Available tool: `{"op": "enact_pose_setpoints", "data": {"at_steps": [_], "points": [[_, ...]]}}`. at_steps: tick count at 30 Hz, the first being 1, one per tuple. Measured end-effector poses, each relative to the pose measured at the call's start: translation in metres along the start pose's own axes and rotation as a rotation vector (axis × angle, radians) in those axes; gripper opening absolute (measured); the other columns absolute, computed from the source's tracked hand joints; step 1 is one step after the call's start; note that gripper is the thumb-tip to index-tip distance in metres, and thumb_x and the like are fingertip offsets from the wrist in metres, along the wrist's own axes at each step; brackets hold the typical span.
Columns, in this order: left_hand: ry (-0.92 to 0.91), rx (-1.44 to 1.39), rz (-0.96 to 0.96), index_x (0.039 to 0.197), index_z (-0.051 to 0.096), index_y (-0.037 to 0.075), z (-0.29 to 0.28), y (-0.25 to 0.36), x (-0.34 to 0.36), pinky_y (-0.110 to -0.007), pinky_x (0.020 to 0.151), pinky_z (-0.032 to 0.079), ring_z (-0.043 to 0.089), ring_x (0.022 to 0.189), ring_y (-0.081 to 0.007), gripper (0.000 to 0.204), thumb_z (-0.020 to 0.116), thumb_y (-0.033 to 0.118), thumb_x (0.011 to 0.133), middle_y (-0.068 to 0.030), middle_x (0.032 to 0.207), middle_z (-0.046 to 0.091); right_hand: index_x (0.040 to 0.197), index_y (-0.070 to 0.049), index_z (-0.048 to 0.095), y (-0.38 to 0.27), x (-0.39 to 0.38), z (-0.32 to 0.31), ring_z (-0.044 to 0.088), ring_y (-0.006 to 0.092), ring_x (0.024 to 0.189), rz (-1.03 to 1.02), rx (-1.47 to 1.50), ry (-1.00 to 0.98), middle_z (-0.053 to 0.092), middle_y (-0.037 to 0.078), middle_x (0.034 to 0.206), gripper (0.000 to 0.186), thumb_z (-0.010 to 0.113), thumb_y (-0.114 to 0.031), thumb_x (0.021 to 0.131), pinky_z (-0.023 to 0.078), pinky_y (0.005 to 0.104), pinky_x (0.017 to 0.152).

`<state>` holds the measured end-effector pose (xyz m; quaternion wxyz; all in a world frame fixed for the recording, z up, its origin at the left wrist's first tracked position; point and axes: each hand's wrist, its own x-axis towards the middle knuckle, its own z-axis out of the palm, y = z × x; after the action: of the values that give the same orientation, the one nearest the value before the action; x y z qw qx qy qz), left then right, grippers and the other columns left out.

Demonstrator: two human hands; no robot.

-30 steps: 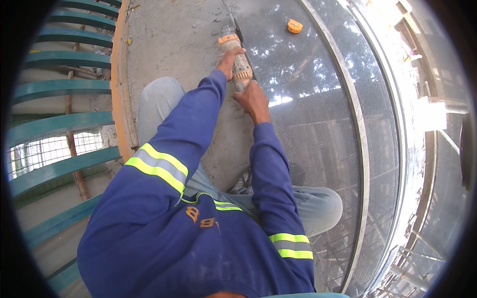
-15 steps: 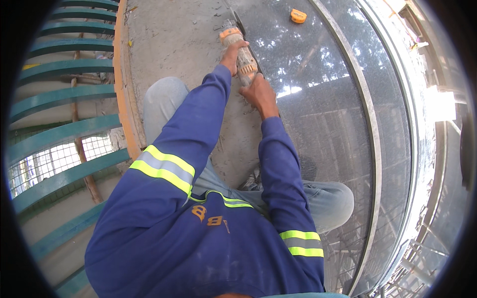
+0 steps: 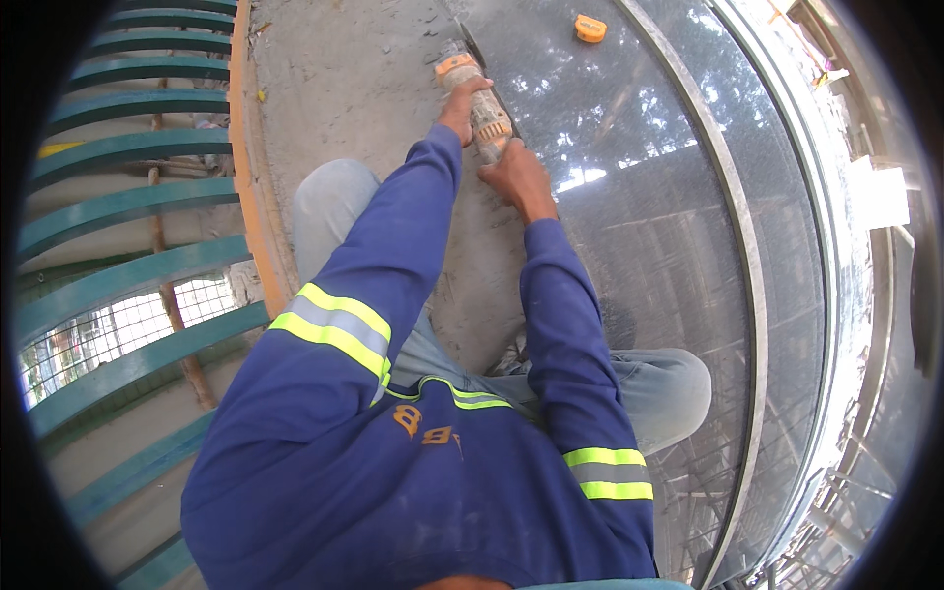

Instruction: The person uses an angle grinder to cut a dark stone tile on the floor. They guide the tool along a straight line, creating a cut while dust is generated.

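A dusty angle grinder (image 3: 491, 116) with orange parts lies lengthwise in my grip, its head pointing away from me. My left hand (image 3: 459, 110) wraps round the body near the head. Closer to me, my right hand (image 3: 521, 181) is closed on the rear end. The grinder is over the seam where the grey concrete strip (image 3: 364, 79) meets a glossy dark panel (image 3: 649, 256). A dark thin edge shows beside the grinder's head; the disc itself I cannot make out clearly.
An orange tape measure (image 3: 590, 29) rests on the dark panel at the far right. A metal strip (image 3: 733, 206) curves along the panel. To the left, green slats (image 3: 128, 206) stand beyond an orange edge beam (image 3: 244, 157). My bent knees flank the work.
The whole view has shifted slightly. Both hands keep their hold on the grinder, which stays at about the same place along the seam.
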<state>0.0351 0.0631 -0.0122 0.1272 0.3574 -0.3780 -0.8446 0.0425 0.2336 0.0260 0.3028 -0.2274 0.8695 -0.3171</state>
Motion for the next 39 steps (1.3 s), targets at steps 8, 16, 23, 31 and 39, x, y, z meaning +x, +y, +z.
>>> {"op": "enact_pose_setpoints", "data": {"at_steps": [8,16,23,31,39], "points": [[0.032,0.02,-0.004,0.11,0.051,0.005,0.005,-0.001,-0.015,-0.048,0.063,0.059,0.065,0.07,-0.0296,0.044,0.075,0.022,0.077,-0.0119,0.086,0.057,0.11,0.005,0.059,-0.001,-0.015,-0.007,0.069,0.0403,0.102,0.017,-0.034,-0.023,0.07,0.027,0.107,0.05,0.076,-0.025,0.074,0.054,0.0464,0.089],[0.017,0.018,-0.011,0.112,0.051,0.004,0.008,-0.001,-0.017,-0.05,0.064,0.059,0.065,0.072,-0.0315,0.042,0.072,0.021,0.079,-0.0131,0.088,0.057,0.106,0.005,0.06,0.0,-0.021,-0.008,0.07,0.0421,0.098,-0.007,-0.039,0.007,0.07,0.028,0.103,0.047,0.076,-0.024,0.073,0.055,0.0477,0.086],[0.04,0.033,-0.022,0.11,0.053,0.005,0.002,-0.002,-0.009,-0.052,0.067,0.059,0.067,0.074,-0.0327,0.041,0.073,0.022,0.079,-0.0135,0.088,0.058,0.105,0.006,0.06,0.0,-0.02,-0.007,0.07,0.0421,0.097,-0.033,-0.045,0.024,0.07,0.028,0.102,0.044,0.073,-0.021,0.073,0.055,0.0478,0.086],[0.042,0.039,-0.01,0.109,0.053,0.005,0.001,-0.004,-0.003,-0.05,0.065,0.059,0.066,0.073,-0.0315,0.039,0.072,0.021,0.079,-0.0131,0.087,0.058,0.108,0.006,0.061,0.003,-0.012,-0.002,0.07,0.0413,0.099,-0.013,-0.033,0.007,0.07,0.027,0.105,0.044,0.072,-0.021,0.074,0.054,0.0475,0.087],[0.049,0.049,-0.017,0.107,0.054,0.006,0.003,-0.002,0.003,-0.05,0.064,0.059,0.066,0.072,-0.0307,0.037,0.071,0.022,0.079,-0.0121,0.086,0.058,0.109,0.005,0.063,0.003,-0.003,-0.001,0.07,0.0403,0.101,0.013,-0.002,-0.009,0.07,0.027,0.106,0.044,0.071,-0.023,0.075,0.054,0.0461,0.089]]}}
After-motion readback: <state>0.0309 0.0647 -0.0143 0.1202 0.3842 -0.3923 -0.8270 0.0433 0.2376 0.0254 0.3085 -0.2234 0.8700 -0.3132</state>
